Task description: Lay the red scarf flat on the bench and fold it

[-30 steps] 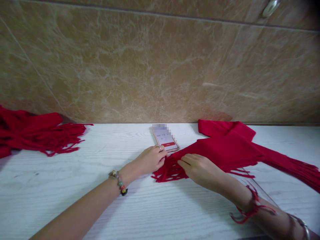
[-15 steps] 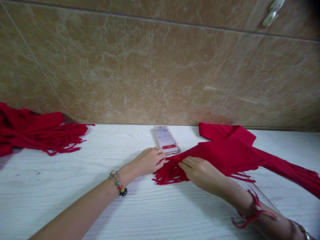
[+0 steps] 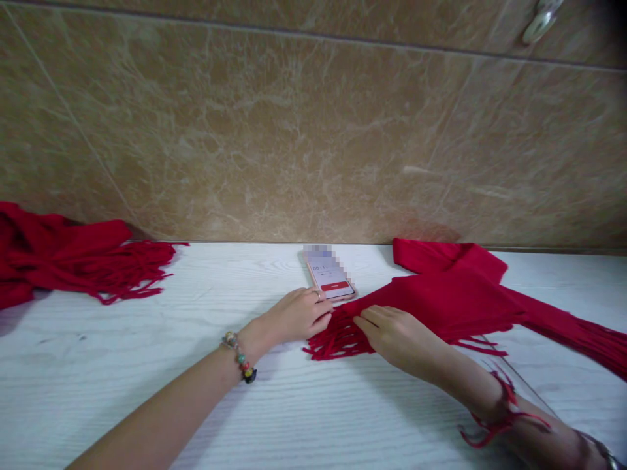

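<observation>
Head view, red scarf (image 3: 441, 303), fringe (image 3: 337, 343) at left fingers (image 3: 321, 322), under right fingers (image 3: 367, 320), both curled, hold unclear

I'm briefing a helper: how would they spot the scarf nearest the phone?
Below the brown wall is a white table, with a phone near its far edge. Right of the phone lies the red scarf. Unlike the other scarf at far left, it has the left hand and right hand at its fringe.
</observation>
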Motion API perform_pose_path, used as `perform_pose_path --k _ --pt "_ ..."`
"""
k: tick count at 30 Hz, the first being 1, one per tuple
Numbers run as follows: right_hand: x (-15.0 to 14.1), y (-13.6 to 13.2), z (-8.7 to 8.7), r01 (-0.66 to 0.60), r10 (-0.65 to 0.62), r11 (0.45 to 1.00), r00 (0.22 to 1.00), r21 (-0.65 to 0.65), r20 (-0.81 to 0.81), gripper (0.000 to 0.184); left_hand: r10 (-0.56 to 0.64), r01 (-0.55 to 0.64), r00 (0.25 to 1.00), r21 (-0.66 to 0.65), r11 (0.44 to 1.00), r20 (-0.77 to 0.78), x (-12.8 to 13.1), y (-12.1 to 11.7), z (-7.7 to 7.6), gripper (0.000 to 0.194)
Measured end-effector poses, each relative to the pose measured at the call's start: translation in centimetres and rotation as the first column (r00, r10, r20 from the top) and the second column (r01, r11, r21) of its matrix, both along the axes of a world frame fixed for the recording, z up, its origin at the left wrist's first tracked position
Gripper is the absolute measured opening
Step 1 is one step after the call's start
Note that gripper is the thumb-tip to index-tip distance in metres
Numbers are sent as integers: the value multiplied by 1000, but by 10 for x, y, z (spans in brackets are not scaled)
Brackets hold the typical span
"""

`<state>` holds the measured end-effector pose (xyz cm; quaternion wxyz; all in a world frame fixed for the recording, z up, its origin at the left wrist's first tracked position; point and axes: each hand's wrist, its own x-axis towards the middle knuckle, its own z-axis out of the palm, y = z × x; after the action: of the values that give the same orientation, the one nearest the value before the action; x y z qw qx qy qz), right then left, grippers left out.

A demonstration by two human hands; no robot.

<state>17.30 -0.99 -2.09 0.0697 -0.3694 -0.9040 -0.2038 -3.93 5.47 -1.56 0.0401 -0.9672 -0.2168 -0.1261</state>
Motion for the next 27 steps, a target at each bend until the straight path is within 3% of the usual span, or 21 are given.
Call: perform_pose_path --k 5,10,13,20,24,27 --pt "0 0 1 14 -14 1000 1000 -10 -3 23 -65 65 998 3 998 -17 -17 4 6 19" --pt "-1 -1 2 21 -21 999 1000 -28 -11 26 -139 150 986 -117 982 93 -5 -1 7 17" --pt "-2 -1 3 34 -35 998 999 -48 -18 27 -107 114 993 -126 985 57 -4 -1 7 16" --pt "-2 -2 4 32 -30 998 999 -48 35 23 -69 69 997 -20 997 -34 -32 10 13 21" --pt "-2 -2 5 39 -38 998 999 -52 19 25 -50 51 993 -7 999 111 -17 6 11 20" --pt "-3 -2 5 48 -48 997 999 -58 9 26 -52 57 993 -45 997 102 -2 0 6 17"
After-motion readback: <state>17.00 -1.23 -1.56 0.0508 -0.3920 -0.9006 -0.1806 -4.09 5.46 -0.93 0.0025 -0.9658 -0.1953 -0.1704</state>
